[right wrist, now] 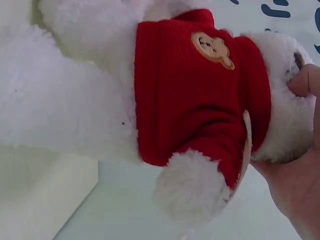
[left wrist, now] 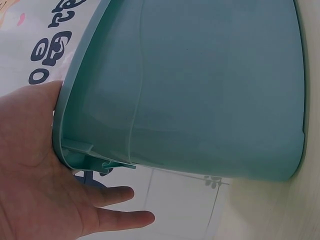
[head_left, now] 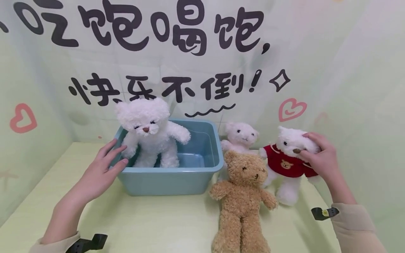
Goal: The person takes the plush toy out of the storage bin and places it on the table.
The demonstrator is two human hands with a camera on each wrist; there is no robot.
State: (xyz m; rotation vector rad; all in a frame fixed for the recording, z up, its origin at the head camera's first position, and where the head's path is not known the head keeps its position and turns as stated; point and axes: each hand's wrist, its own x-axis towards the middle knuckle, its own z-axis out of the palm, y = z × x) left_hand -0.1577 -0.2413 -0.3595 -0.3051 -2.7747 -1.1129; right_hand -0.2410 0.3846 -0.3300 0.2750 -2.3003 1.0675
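My right hand [head_left: 326,158] grips the head of a white teddy bear [head_left: 288,195] in a red sweater [head_left: 286,170], thumb beside its nose. In the right wrist view the bear's sweater [right wrist: 190,95] shows a small bear-face patch. My left hand [head_left: 99,172] touches the left front corner of a blue plastic tub [head_left: 167,182], its fingers extended along the rim. A larger white teddy bear [head_left: 148,137] stands inside the tub at the left. In the left wrist view, two straight fingers [left wrist: 122,219] reach past the tub's outer wall [left wrist: 215,90].
A brown teddy bear [head_left: 242,207] lies on the pale table [head_left: 158,225], right of the tub. Behind it a smaller white bear [head_left: 242,135] leans near the back wall. A printed backdrop [head_left: 196,66] with large characters encloses the table.
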